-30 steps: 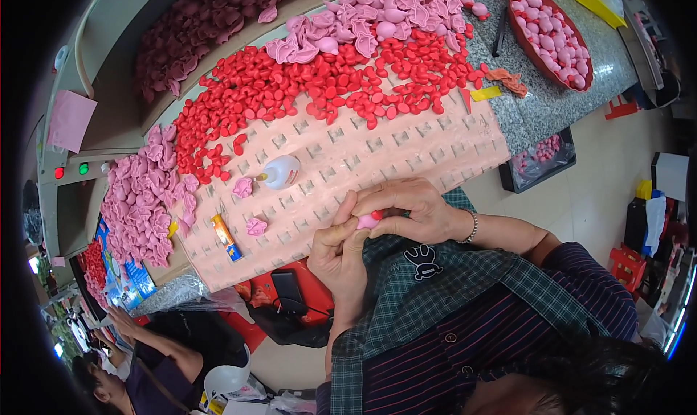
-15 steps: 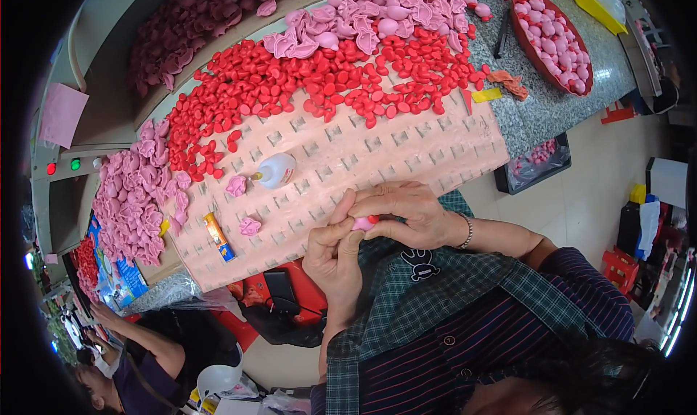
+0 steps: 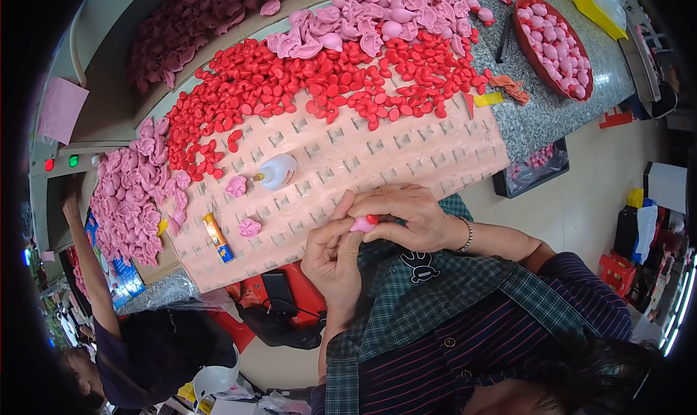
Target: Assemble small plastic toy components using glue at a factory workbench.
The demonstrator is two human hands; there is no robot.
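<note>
A small pink plastic piece with a red part (image 3: 363, 225) is pinched between both hands, just off the table's near edge. My left hand (image 3: 331, 254) grips its left side with thumb and fingers. From the other side my right hand (image 3: 414, 215) holds it, the fingers bent over it and partly hiding it. Beyond the hands, a white squeeze bottle with a yellowish tip (image 3: 277, 172) stands on the pink patterned sheet (image 3: 406, 154). Two loose pink shell pieces, one near the bottle tip (image 3: 237, 186) and another closer to me (image 3: 250, 228), lie beside it.
Red oval pieces (image 3: 290, 74) spread behind, with pink shells heaped at the back (image 3: 363, 19) and left (image 3: 131, 204). An oval red basket (image 3: 528, 57) of pink-and-red pieces sits far right. An orange-blue tube (image 3: 218, 237) lies left. A co-worker's arm (image 3: 93, 263) reaches up at left.
The co-worker at the left has raised an arm toward the shelf. My hands and the piece stay almost in place.
</note>
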